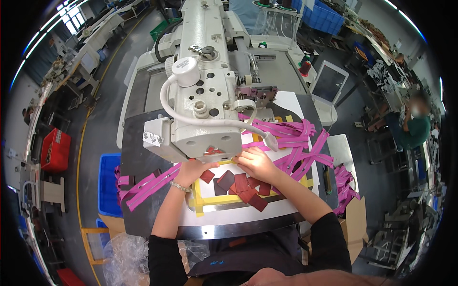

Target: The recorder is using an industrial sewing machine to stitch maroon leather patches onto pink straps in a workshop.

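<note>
Both my hands reach in under the head of a large white sewing machine [205, 95]. My left hand [193, 170] lies at the lower left of the head, thumb stretched inward; its other fingers are hidden. On the right, my right hand [256, 164] has its fingers bent and pressed together by the yellow-taped edge; whatever they hold is too hidden to name. Between my forearms lie several dark red square patches [242, 182], loosely overlapping on a white sheet [224, 209]. Pink zipper tapes [298, 138] are heaped beside my right hand. More pink zipper tapes [152, 187] stretch out left of my left hand.
A blue bin [109, 190] stands left of the table, with a red crate [56, 150] farther off. Pink zippers [343, 186] hang at the right, above a cardboard box [356, 224]. A screen [329, 82] stands behind right. Another person [416, 124] sits far right.
</note>
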Available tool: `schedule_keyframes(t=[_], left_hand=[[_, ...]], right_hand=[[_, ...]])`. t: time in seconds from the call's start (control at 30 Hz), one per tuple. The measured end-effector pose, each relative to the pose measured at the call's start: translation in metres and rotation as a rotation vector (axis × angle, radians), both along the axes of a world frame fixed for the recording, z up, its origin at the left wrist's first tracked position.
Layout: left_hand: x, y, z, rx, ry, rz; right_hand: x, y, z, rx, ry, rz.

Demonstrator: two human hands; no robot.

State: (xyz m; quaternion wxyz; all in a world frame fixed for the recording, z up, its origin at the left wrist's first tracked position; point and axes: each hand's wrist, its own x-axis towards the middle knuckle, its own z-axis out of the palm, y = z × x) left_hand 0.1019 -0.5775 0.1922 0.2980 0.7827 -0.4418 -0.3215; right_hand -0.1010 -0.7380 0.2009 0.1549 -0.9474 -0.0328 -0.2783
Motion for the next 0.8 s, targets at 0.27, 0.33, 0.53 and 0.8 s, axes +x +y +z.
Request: schedule_keyframes(t=[0.27,0.33,0.53,0.8], left_hand=[[-0.027,0.024,0.008,-0.261,-0.512,-0.071],[-0.029,0.022,0.01,-0.246,-0.502,-0.076],[-0.032,0.02,0.022,-0.196,-0.409,-0.093],[-0.037,0.022,0.012,-0.317,-0.42,-0.049]], right_hand=[[-0.019,0.014,0.002,0.038,0.108,0.032],[-0.02,0.014,0.004,0.045,0.084,0.031],[-0.019,0.012,0.003,-0.001,0.08,0.046],[-0.013,-0.001,0.024,-0.11,0.118,0.114]])
